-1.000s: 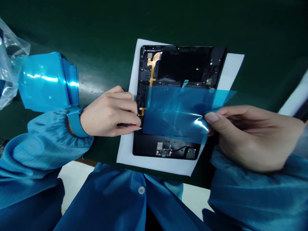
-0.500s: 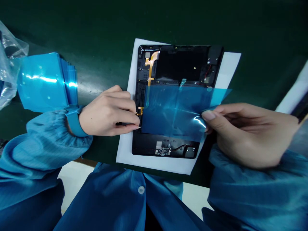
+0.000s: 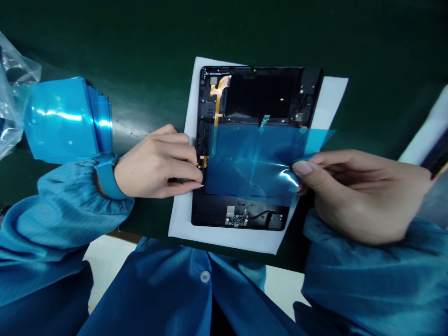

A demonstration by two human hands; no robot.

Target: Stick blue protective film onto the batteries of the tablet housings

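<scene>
An opened tablet (image 3: pixel 245 93) lies with its inner parts showing, an orange flex cable (image 3: pixel 219 100) along its left side and a small circuit board (image 3: pixel 237 219) near its bottom. A clear blue film sheet (image 3: pixel 241 163) covers the tablet's middle and juts past its right edge. My right hand (image 3: pixel 357 191) pinches the film's right side between thumb and fingers, and the film bends with a glare there. My left hand (image 3: pixel 161 163) is closed at the tablet's left edge, thumb and forefinger tips together beside the film; what they grip is hidden.
White sheets (image 3: pixel 231 240) lie under the tablet on the dark green table (image 3: pixel 140 70). To the left is a stack of blue films (image 3: pixel 59 121), beside a clear plastic bag (image 3: pixel 17 93). A white object (image 3: pixel 425 126) stands at the right edge, partly cut off.
Almost nothing differs. The tablet and white sheets appear shifted very slightly left in view; both hands keep the same pose, and the right still pinches the film.
</scene>
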